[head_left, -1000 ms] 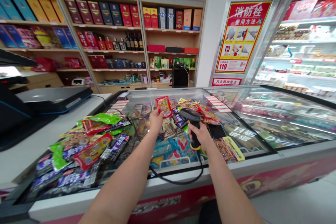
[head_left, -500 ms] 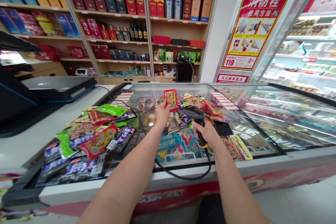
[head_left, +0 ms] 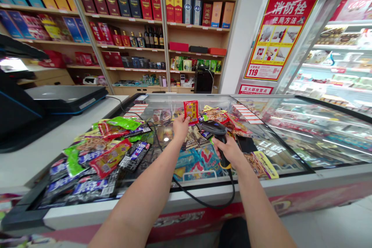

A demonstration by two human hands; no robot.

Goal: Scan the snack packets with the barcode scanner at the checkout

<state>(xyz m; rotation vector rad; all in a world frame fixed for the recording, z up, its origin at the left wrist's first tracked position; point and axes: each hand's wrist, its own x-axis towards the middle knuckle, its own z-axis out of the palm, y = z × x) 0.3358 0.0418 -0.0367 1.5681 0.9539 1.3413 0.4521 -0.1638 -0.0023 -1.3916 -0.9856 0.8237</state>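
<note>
My left hand (head_left: 180, 126) pinches a red and yellow snack packet (head_left: 191, 111) by its lower left edge, holding it upright above the glass top. Wrapped around the handle of a black barcode scanner (head_left: 214, 128) is my right hand (head_left: 228, 149); the scanner's head points left, just below and right of the packet. Its black cable (head_left: 203, 202) loops down over the front edge and back to the left. A heap of snack packets (head_left: 110, 159) in red, green and dark wrappers lies to the left. Behind the scanner spreads another pile of packets (head_left: 216, 115).
Beneath my hands is a glass-topped freezer (head_left: 290, 151) with goods inside. A flat scale-like device (head_left: 68, 95) stands on the white counter (head_left: 17, 166) at left. Shelves (head_left: 124, 19) of boxes and bottles line the back, beside a red poster (head_left: 281, 38).
The snack packet has turned slightly in my left hand, its front now facing me more squarely. The scanner stays in my right hand, almost unmoved. The view has shifted a little.
</note>
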